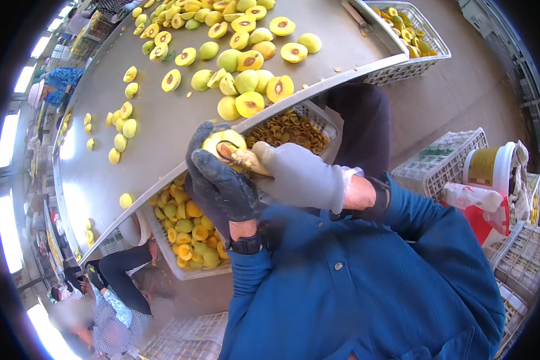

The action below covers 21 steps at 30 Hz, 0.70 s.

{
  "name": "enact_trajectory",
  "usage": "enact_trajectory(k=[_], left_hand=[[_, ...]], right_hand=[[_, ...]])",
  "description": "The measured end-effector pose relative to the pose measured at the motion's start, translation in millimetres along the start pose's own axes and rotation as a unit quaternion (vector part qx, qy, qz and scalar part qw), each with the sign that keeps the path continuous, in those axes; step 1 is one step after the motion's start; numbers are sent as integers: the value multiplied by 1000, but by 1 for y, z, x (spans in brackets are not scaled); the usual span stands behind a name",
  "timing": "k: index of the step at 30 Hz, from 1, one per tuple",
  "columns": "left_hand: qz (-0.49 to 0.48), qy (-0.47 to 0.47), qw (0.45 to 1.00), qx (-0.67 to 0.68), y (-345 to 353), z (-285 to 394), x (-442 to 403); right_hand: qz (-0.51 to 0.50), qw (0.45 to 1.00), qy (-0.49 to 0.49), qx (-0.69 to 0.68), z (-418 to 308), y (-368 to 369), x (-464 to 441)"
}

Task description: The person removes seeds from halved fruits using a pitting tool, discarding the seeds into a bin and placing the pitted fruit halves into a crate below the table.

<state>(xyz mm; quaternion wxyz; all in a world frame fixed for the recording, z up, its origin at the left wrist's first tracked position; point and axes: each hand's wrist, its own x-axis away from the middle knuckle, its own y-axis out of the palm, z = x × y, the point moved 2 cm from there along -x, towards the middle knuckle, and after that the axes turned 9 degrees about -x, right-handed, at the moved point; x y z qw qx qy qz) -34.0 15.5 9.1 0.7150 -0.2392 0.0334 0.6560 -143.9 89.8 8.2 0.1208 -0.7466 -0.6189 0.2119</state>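
Observation:
My left hand, in a dark glove, is wrapped round a halved yellow peach, its cut face turned up and the brown stone area showing. My right hand, in a light grey glove, is closed on the worn handle of a pitting tool. The tool's dark curved loop lies against the middle of the cut face. Both hands are together just off the edge of the metal table. Many peach halves lie on the table, several with stones still in them.
Under the table edge stand a crate of peach halves and a crate of brown stones. Another fruit crate is at the table's far corner, near a knife-like tool. A bucket and stacked crates flank my right. Co-workers sit at left.

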Motion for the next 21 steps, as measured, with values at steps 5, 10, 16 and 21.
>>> enact_trajectory(k=[5, 10, 16, 21], left_hand=[[-13, -32, 999, 19, 1, 12, -1], [-89, -19, 988, 121, -9, 4, -6], [-244, 118, 963, 2, -36, 13, -22], [-191, 47, 976, 95, -23, -3, -4]], right_hand=[[-61, 997, 25, 42, -3, -8, -1], [-150, 979, 54, -131, -8, -21, -1], [-223, 937, 127, -238, -8, -13, 12], [-280, 873, 222, -331, -1, -14, 17]])
